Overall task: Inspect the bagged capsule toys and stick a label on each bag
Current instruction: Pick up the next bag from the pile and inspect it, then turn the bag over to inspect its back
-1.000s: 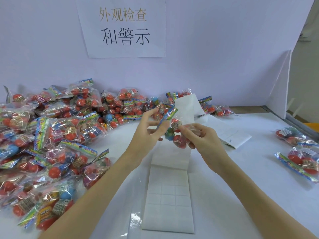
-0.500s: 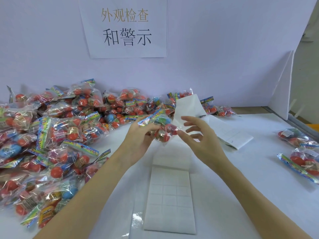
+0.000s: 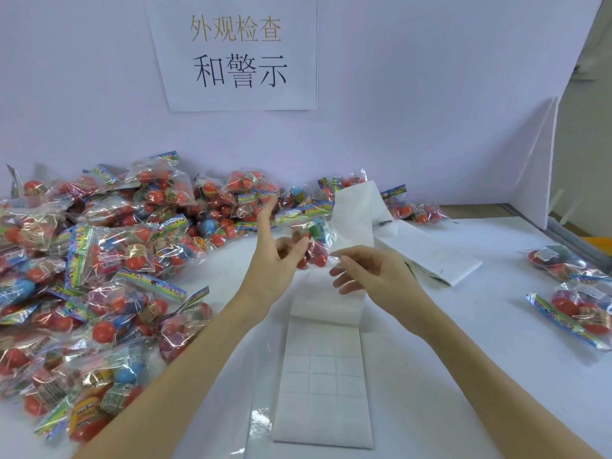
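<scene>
Your left hand (image 3: 276,256) pinches a clear bag (image 3: 309,238) of red, green and blue capsules above the label sheet (image 3: 323,376). Your right hand (image 3: 371,274) hovers beside it, fingers loosely spread, perhaps carrying a label. Unlabelled bags (image 3: 99,260) heap left; finished bags (image 3: 576,293) lie right.

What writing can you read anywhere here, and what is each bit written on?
"外观检查": top line, in gold, on the paper sign taped to the wall.
"和警示": bottom line, in black, on the same sign.
Print on the label sheets at right: too small to read.
Print on the colourful headers of the bagged toys: too blurred to read.
</scene>
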The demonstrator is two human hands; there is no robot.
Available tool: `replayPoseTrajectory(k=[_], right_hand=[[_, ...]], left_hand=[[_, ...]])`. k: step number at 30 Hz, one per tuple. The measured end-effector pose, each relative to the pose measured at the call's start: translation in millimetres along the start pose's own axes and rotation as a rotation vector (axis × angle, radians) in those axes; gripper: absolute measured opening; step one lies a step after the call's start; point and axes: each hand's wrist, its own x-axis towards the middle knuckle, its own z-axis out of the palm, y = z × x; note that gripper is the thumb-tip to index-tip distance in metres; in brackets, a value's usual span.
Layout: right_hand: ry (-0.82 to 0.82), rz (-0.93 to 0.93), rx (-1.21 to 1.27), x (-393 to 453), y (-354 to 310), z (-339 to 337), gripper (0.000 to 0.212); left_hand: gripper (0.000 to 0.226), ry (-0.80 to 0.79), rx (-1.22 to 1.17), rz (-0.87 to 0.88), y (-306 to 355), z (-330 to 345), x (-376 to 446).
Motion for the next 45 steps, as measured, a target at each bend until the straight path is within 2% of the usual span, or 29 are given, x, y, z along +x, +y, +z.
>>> replayPoseTrajectory(k=[1,4,6,9,12,16,20,23,26,29,36,38,41,45], right_hand=[[-0.045,0.008,-0.092,-1,0,1,0.012],[-0.207,0.011,-0.387,-4,5,1,0.044],[-0.255,-0.029,-0.447,-5,8,1,0.054],[-0.200,-0.109,-0.446,-4,9,-2,0.038],[-0.107,-0.145,-0.434,-2,8,-6,0.020],[0.030,-0.208,-0.490,0,8,-7,0.016],[0.131,-0.237,-0.471,0,7,-7,0.017],[0.143,-0.263,-0.474,0,4,-4,0.013],[0.109,-0.313,-0.547,-2,1,-4,0.025],[0.071,-0.340,-0.618,-4,2,-6,0.033],[0.078,-0.304,-0.568,-1,6,-9,0.025],[0.090,-0.296,-0.532,0,7,-9,0.023],[0.094,-0.297,-0.515,1,7,-10,0.021],[0.081,-0.336,-0.563,0,7,-11,0.023]], left_hand=[[0.070,0.006,0.045,0.043,0,-3,0],[0.051,0.022,0.141,0.114,1,-8,2],[0.044,0.020,0.193,0.126,2,-8,3],[0.051,0.009,0.179,0.051,4,-9,3],[0.041,-0.023,0.168,-0.042,6,-11,4],[0.016,-0.145,0.236,-0.051,6,-10,3],[0.016,-0.258,0.396,-0.002,-4,-11,1],[0.015,-0.216,0.408,-0.014,-9,-9,2],[0.031,-0.175,0.381,-0.056,-13,-10,4],[0.035,-0.164,0.330,-0.081,-14,-10,4],[0.038,-0.161,0.267,-0.097,-15,-8,4],[0.019,-0.173,0.264,-0.047,-14,-9,3],[0.039,-0.226,0.318,0.043,-17,-14,3],[0.026,-0.162,0.346,0.117,-18,-14,5]])
